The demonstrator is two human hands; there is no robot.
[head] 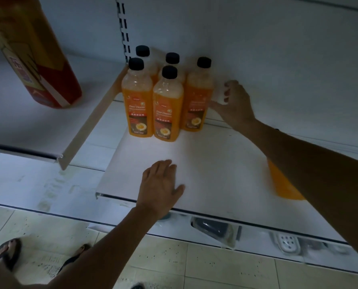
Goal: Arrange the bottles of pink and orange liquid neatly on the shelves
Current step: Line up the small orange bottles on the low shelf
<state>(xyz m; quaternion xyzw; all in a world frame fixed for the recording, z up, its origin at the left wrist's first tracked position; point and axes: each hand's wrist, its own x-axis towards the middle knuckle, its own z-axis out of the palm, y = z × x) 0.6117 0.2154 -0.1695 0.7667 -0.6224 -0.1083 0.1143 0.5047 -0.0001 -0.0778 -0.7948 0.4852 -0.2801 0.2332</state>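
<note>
Several bottles of orange liquid (168,109) with black caps stand in a tight cluster at the back left of the white shelf (205,163). My right hand (235,105) is just right of the cluster, its fingers curled around a small white object (221,94) beside the rightmost bottle (197,97); what the object is stays unclear. My left hand (161,184) rests open and flat near the shelf's front edge, holding nothing. Another orange bottle (283,184) sits at the right of the shelf, mostly hidden under my right forearm.
A large orange and red container (38,59) stands on the higher neighbouring shelf (23,126) at the left. Packaged goods (215,228) lie on the shelf below. The slotted upright (123,28) runs up the back wall. My sandalled feet are on the tiled floor (174,268).
</note>
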